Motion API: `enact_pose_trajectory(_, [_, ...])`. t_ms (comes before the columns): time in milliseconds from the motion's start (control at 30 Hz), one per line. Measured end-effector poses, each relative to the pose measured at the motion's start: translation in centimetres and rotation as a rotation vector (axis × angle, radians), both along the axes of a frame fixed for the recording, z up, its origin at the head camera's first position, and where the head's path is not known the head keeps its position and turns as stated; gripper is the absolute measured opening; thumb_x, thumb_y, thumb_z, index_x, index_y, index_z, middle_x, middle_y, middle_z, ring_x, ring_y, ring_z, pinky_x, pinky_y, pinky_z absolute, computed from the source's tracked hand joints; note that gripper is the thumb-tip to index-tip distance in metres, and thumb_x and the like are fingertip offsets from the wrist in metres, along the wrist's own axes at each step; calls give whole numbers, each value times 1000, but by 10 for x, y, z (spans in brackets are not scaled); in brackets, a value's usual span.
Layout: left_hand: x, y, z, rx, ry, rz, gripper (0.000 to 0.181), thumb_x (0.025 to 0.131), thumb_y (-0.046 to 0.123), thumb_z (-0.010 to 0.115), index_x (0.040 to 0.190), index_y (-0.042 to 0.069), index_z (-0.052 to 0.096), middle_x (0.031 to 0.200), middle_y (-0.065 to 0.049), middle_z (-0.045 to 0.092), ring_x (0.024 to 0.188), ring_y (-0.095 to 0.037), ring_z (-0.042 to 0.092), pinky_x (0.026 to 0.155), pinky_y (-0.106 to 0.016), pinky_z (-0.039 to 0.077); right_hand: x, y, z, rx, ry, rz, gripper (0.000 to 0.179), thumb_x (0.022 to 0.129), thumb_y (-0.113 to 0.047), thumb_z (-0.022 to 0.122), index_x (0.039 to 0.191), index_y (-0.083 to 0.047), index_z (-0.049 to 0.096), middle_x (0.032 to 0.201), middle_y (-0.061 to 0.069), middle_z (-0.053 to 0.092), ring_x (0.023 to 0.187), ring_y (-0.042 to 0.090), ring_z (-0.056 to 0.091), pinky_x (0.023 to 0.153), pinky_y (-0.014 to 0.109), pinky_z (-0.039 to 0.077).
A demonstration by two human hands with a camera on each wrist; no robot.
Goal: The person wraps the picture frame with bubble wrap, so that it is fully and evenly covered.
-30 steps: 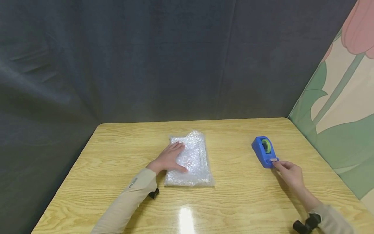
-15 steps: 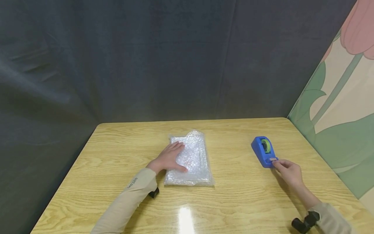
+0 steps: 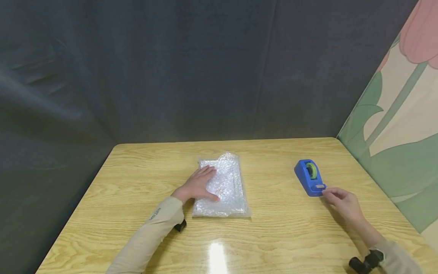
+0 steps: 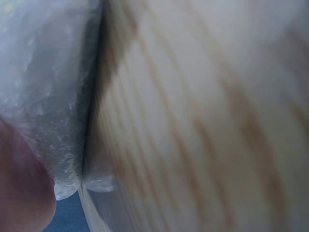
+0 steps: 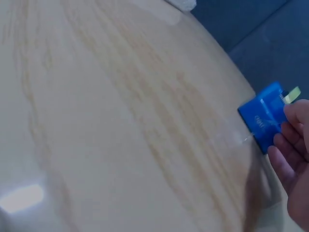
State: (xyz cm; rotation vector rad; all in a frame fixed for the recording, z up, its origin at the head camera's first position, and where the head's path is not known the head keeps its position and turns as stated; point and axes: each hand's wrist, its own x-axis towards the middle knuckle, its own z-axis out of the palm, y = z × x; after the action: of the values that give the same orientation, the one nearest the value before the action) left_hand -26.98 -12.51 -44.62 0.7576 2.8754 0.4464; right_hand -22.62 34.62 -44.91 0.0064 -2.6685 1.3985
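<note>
A flat rectangular package in bubble wrap (image 3: 224, 182) lies near the middle of the table in the head view. My left hand (image 3: 198, 184) rests on its left part, fingers and thumb spread. The left wrist view catches part of that hand (image 4: 24, 183) beside the bubble wrap (image 4: 48, 72). To the right stands a blue tape dispenser (image 3: 306, 177) with a green-rimmed roll. At its front, thumb and fingers of my right hand (image 3: 343, 203) pinch the end of the tape. In the right wrist view a faint clear strip shows against the dispenser (image 5: 260, 113).
The wood-grain table (image 3: 143, 167) carries both things. A dark curtain (image 3: 191, 76) hangs behind it and on the left. A flower-patterned panel (image 3: 407, 144) runs along the right side. Bare table lies between package and dispenser.
My right hand has drawn back slightly from the dispenser's front, to the right and towards me. The left hand and the package have stayed in place.
</note>
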Motion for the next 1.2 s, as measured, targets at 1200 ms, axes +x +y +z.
enact_pose_trajectory(1200, [-3, 0, -1, 2, 7, 4, 109, 64, 68, 64, 145, 9, 19, 151, -4, 12, 139, -22, 4, 112, -37, 1, -25, -151, 73, 53, 216, 455, 11, 87, -19, 62, 89, -10, 67, 90, 1, 65, 83, 7, 58, 72, 24, 50])
